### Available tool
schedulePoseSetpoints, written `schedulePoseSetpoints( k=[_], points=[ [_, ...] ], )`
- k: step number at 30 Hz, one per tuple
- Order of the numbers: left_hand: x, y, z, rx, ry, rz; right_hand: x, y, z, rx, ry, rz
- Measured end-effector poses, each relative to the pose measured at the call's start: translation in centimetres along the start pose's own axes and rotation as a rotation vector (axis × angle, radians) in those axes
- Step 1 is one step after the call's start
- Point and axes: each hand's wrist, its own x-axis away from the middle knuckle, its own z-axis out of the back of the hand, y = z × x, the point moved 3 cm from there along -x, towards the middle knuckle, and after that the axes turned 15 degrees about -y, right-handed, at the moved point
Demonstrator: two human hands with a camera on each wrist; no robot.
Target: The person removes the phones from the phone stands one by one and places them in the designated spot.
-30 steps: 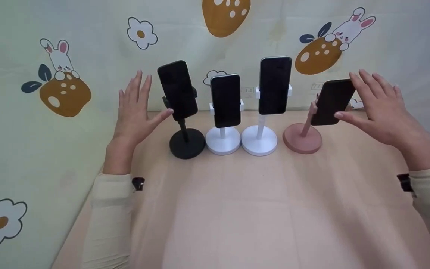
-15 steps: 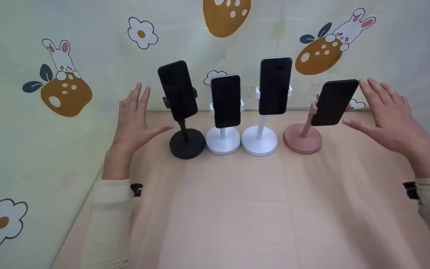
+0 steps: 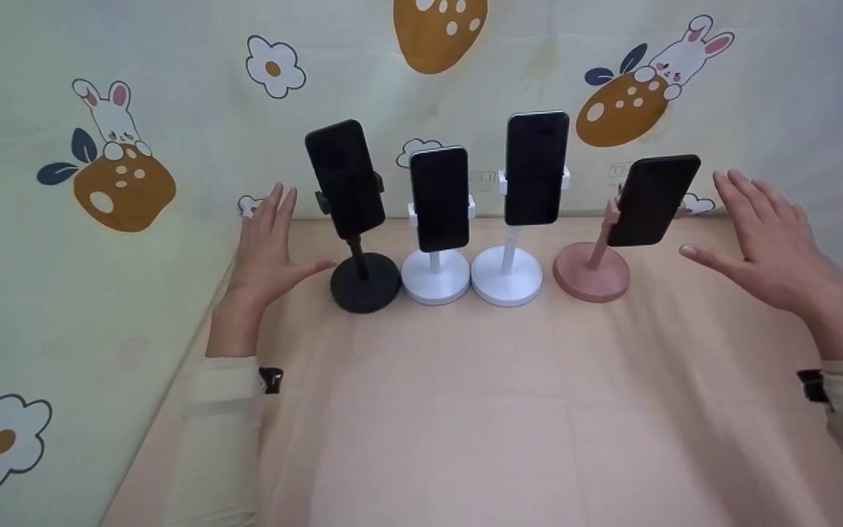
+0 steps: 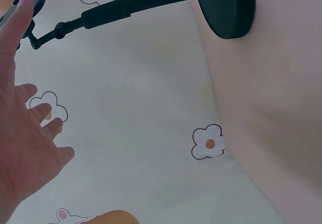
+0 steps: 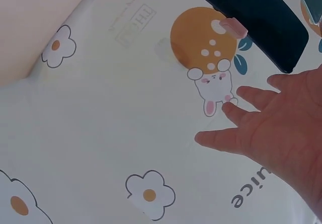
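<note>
Left hand (image 3: 260,252) and right hand (image 3: 780,245) were spread wide, holding nothing, with the row of phone stands (image 3: 507,284) between them on the table (image 3: 436,410): black stand (image 3: 365,285) nearer the left, pink stand (image 3: 592,274) nearer the right, its phone (image 3: 653,201) tilting rightward lengthwise.

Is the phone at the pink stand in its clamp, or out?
In: the head view shows the pink clamp on both sides of the phone.

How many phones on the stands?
4: first phone on the black stand, far left; second phone on the shorter white stand; third phone on the taller white stand; fourth phone on the pink stand, far right.
</note>
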Motion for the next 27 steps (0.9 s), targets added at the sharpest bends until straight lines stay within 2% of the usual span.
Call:
schedulePoseSetpoints(
  k=[8,17,27],
  points=[
    [-0.8,-0.4,-1.5,0.028,-0.04,0.013,0.0,1.0,-1.0,-0.007,-0.022,0.006],
    [-1.6,-0.5,-3.1,0.098,-0.092,0.065,-0.3,2.1,-2.8,-0.037,-0.069,-0.004],
    [-2.3,-0.2,-4.1,0.181,-0.109,0.1,-0.5,3.2,-4.8,-0.049,-0.105,-0.001]
  ],
)
